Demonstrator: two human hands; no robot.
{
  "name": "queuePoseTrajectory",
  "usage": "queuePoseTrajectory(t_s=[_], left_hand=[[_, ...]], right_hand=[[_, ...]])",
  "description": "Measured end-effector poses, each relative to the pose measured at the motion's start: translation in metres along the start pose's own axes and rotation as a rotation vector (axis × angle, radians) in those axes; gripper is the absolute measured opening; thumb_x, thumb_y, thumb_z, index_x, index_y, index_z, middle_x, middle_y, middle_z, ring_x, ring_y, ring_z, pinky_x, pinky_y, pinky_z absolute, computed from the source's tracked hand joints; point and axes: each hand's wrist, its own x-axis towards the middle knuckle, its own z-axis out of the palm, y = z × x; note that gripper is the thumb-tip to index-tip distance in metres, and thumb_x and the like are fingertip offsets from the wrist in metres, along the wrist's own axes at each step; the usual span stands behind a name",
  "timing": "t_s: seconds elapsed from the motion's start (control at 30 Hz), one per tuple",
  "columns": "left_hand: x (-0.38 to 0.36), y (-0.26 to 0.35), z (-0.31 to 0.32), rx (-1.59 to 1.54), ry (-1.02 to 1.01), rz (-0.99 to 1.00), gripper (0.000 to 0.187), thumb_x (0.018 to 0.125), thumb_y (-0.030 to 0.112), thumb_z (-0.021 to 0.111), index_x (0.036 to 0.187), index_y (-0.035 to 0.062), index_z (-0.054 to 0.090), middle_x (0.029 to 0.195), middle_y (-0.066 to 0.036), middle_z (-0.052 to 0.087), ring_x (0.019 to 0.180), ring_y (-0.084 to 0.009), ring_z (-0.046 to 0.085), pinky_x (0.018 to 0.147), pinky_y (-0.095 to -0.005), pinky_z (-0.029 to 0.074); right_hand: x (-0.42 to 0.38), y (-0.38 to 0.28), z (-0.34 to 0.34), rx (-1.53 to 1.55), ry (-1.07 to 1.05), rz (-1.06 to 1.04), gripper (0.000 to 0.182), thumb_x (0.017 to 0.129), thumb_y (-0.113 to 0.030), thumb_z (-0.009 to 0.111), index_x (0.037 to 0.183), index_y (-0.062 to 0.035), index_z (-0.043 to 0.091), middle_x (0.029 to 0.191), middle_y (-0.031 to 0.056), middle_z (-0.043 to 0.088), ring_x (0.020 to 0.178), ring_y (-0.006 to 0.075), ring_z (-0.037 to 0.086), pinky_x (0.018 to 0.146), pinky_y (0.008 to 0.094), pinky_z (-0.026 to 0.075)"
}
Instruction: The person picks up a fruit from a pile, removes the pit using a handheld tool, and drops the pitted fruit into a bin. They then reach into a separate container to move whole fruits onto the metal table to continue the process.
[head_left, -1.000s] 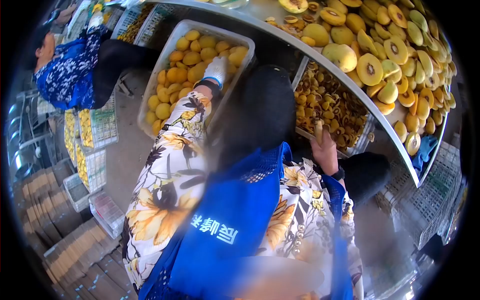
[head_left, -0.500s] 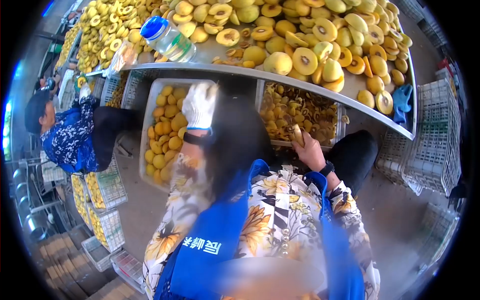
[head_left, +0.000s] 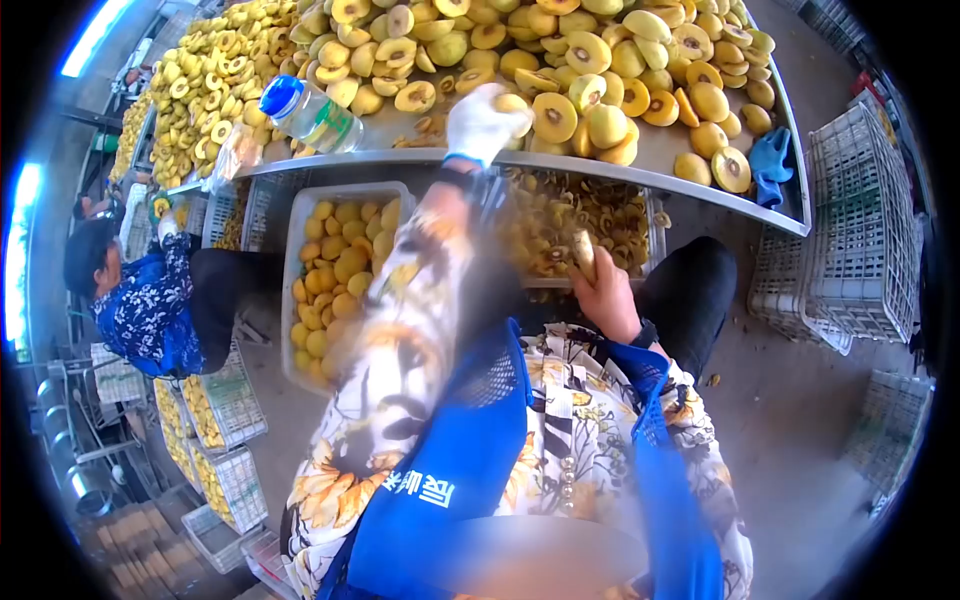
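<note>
My left hand (head_left: 483,124), in a white glove, reaches over the metal table's edge (head_left: 620,172), its fingers round a yellow fruit (head_left: 512,104) among the halved fruit (head_left: 554,117). Bare and lower down, my right hand (head_left: 608,298) is closed on a short wooden handle (head_left: 584,250), above a crate of fruit scraps (head_left: 580,215). Whatever tip the tool has cannot be made out. Left of my lap is a white tub (head_left: 292,270) of yellow-orange fruit (head_left: 335,270), partly covered by my left sleeve.
A bottle with a blue cap (head_left: 312,115) lies near the table edge. A blue glove (head_left: 770,168) rests at the table's right corner. Stacked crates (head_left: 865,230) stand at the right. A person in a blue vest (head_left: 150,300) sits at the left, beside crates of fruit (head_left: 225,480).
My left hand has moved from above the tub up and right to the fruit on the table. My right hand still holds the handle, now tilted more upright. The view has shifted slightly.
</note>
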Motion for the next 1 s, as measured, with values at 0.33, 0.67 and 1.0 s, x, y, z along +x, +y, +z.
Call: queuePoseTrajectory(t_s=[0.33, 0.67, 1.0], left_hand=[[-0.094, -0.005, 0.018, -1.649, -0.046, -0.498, 0.057, 0.081, 0.054, 0.056, 0.101, 0.0013, 0.055, 0.092, -0.014, 0.059, 0.080, -0.0293, 0.059, 0.071, -0.0401, 0.051], [-0.110, -0.001, 0.032, -1.532, -0.186, -0.421, 0.045, 0.089, 0.044, 0.050, 0.107, 0.0033, 0.054, 0.091, -0.018, 0.061, 0.078, -0.0303, 0.059, 0.065, -0.0406, 0.050], [-0.106, -0.021, 0.035, -1.222, -0.188, -0.361, 0.045, 0.087, 0.042, 0.056, 0.105, 0.0007, 0.056, 0.086, -0.015, 0.063, 0.071, -0.0276, 0.063, 0.060, -0.0359, 0.054]], right_hand=[[0.040, -0.053, -0.003, 0.018, -0.118, 0.094, 0.029, 0.081, -0.023, 0.062, 0.088, 0.0011, 0.047, 0.076, 0.0282, 0.057, 0.075, 0.0456, 0.055, 0.061, 0.0447, 0.046], [0.031, -0.045, 0.004, -0.033, -0.164, 0.153, 0.029, 0.082, -0.020, 0.059, 0.089, 0.0033, 0.043, 0.075, 0.0288, 0.056, 0.075, 0.0462, 0.055, 0.063, 0.0456, 0.045], [0.028, -0.056, -0.004, -0.050, -0.339, 0.024, 0.019, 0.082, -0.010, 0.054, 0.092, 0.0043, 0.045, 0.076, 0.0281, 0.057, 0.075, 0.0450, 0.056, 0.064, 0.0459, 0.046]])
